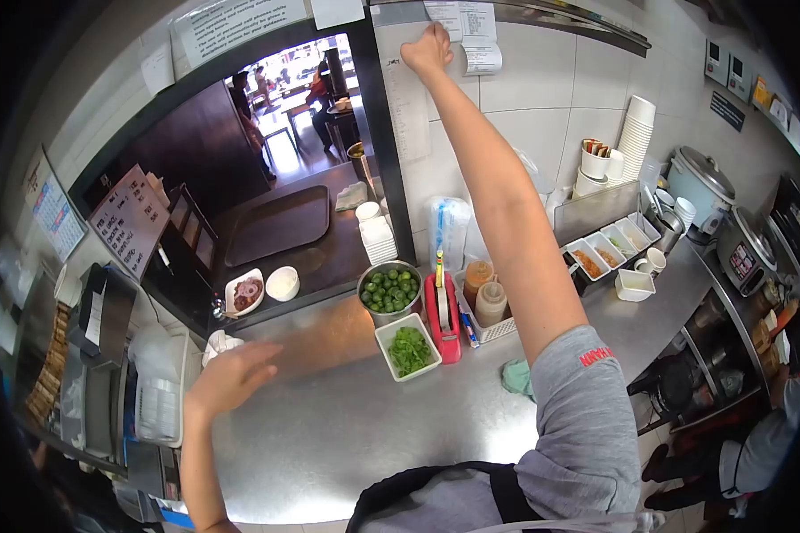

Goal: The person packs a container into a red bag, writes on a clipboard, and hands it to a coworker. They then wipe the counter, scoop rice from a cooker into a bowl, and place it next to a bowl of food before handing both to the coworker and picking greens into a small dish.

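Note:
My right hand [428, 51] is raised high against the tiled wall, its fingers closed at the lower edge of a printed paper slip [444, 12]. More printed slips [482, 55] hang just to its right from a metal rail. Low on the left, my left hand [236, 375] hovers over the steel counter, slightly blurred, fingers stretched out and holding nothing. A crumpled white cloth or paper [221, 345] lies behind it. Toward the counter's middle are a metal bowl of small green citrus fruits [390, 290] and a white dish of chopped green leaves [410, 350].
A red tape dispenser [442, 320] and sauce bottles [490, 304] stand mid-counter. The pass-through holds a dark tray [278, 226], a dish of meat [244, 293] and a white bowl [283, 282]. Topping containers [587, 259] and cookers [702, 182] are at right, with another person's sleeve [764, 457].

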The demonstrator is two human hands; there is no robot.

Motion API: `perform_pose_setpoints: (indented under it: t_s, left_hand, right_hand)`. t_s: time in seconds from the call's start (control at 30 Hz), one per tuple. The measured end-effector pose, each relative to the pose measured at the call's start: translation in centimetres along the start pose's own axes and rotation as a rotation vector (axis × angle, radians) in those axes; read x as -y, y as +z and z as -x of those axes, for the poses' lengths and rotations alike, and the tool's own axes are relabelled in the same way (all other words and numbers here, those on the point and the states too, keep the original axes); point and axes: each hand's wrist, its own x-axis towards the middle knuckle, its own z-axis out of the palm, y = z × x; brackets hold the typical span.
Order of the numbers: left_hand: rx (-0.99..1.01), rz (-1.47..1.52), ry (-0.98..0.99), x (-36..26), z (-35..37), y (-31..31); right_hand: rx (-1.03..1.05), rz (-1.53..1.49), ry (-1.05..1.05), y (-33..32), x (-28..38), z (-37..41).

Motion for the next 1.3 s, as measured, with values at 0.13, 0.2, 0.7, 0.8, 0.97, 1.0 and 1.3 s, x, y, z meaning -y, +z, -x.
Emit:
perform_pose_setpoints:
  t_s: [0.13,0.2,0.7,0.8,0.97,1.0,1.3]
  left_hand:
    - [-0.216,0.551,-0.082,-0.8,0.2,1.3]
    - [-0.381,0.728,-0.013,-0.5,-0.6,3.4]
    - [-1.135,0.589,-1.001,23.0,4.9,19.9]
    - [-1.324,0.264,-0.954,33.5,7.6,18.3]
    - [-1.266,0.391,-1.023,45.2,9.2,20.7]
    - [-1.234,0.514,-1.069,47.3,9.1,21.7]
    - [-1.321,1.149,-0.721,53.4,5.5,24.5]
  right_hand:
    - [0.033,-0.290,-0.058,0.0,2.5,8.2]
    - [0.258,-0.404,-0.312,-0.7,3.6,17.7]
    - [1.148,-0.350,0.144,-19.5,-3.3,61.2]
    - [0.989,-0.334,0.457,-23.3,-4.1,65.5]
    - [0.886,-0.200,0.627,-25.4,-2.9,68.3]
    - [0.866,-0.194,0.675,-25.6,-2.3,68.4]
    - [0.811,0.078,0.380,-25.3,-1.8,70.0]
